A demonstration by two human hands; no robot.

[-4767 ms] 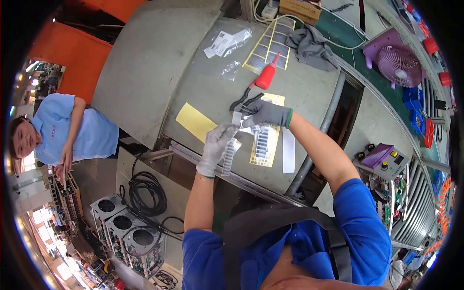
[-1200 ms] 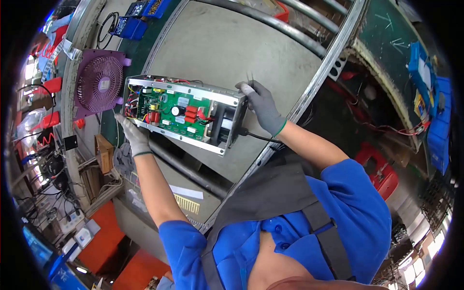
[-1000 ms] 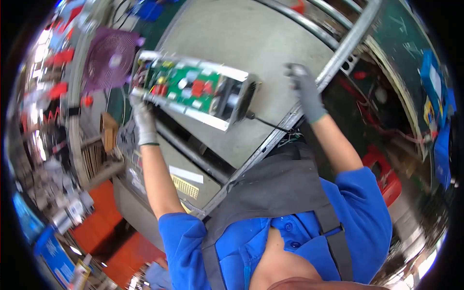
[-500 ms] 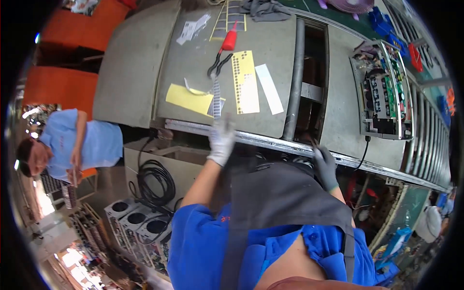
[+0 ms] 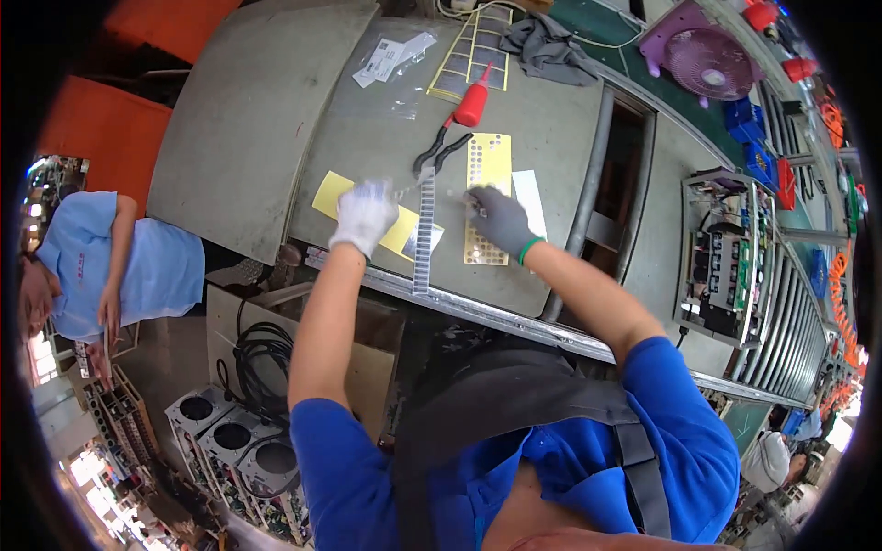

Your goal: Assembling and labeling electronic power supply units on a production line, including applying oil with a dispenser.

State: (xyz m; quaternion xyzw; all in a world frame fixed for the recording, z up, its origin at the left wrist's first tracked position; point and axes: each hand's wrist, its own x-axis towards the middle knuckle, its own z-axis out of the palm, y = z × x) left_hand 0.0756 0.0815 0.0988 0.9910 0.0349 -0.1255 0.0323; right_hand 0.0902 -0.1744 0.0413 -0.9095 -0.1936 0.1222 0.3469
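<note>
My left hand (image 5: 366,219), in a white glove, hovers over a yellow sheet (image 5: 333,191) on the grey worktable; motion smears its fingers. My right hand (image 5: 502,222), in a grey glove, is over a yellow sheet of round stickers (image 5: 487,250). Its fingers are closed around something small that I cannot make out. Between the hands lies a long strip of printed labels (image 5: 424,241), reaching to the table's front edge. Beyond it are black-handled pliers (image 5: 430,158) and a red squeeze bottle (image 5: 471,106). A white card (image 5: 529,204) lies right of the stickers, partly hidden.
Label sheets (image 5: 467,57), a grey cloth (image 5: 548,48) and a clear plastic bag (image 5: 397,92) lie at the back. An open electronics chassis (image 5: 726,257) stands to the right, near a purple fan (image 5: 706,61). A person in light blue (image 5: 115,262) is at the left.
My right hand has come from the table's front edge up to the sticker sheet. My left hand has moved left and farther onto the table, off the label strip's near end. The view has shifted.
</note>
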